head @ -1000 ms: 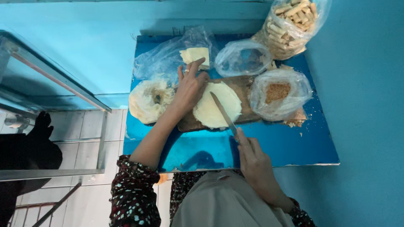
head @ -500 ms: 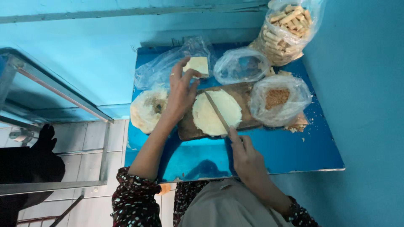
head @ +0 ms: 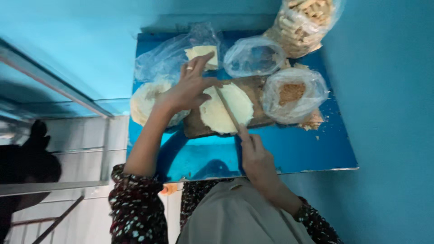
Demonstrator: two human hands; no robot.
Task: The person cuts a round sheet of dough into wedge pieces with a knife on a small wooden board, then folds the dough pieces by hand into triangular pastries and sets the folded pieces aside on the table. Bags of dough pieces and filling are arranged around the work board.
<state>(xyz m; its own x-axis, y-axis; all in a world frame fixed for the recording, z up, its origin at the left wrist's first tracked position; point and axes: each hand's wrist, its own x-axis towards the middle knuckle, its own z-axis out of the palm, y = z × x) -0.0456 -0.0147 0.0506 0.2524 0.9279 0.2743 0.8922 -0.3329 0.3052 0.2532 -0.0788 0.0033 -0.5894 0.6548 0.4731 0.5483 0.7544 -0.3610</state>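
Pale dough round [head: 226,108] flat on dark wooden board [head: 244,115], board centred on blue tabletop [head: 289,153]. Left hand [head: 190,88] at the round's left edge, fingers spread, palm down, pinning the edge; nothing gripped; ring on one finger. Right hand [head: 257,158] just below the board, closed round the near end of a thin knife [head: 227,110]; blade laid diagonally across the round, tip toward the top left. Looks like a cut through the round. For a clean cut: keep left fingertips off the blade line, press flat so the round can't skid, draw the blade in one stroke rather than sawing, keep the tip down on the board. Risk as judged: thin sheet dragging or tearing if pressure is uneven. Around the board: clear bag with pale slab [head: 203,54] just above left; empty-looking clear bag [head: 253,56] above; bag of brown crumbs [head: 294,92] touching the right end; bag of pale sticks [head: 303,22] well above right; stack of rounds in plastic [head: 147,101] just left, partly under the left forearm.
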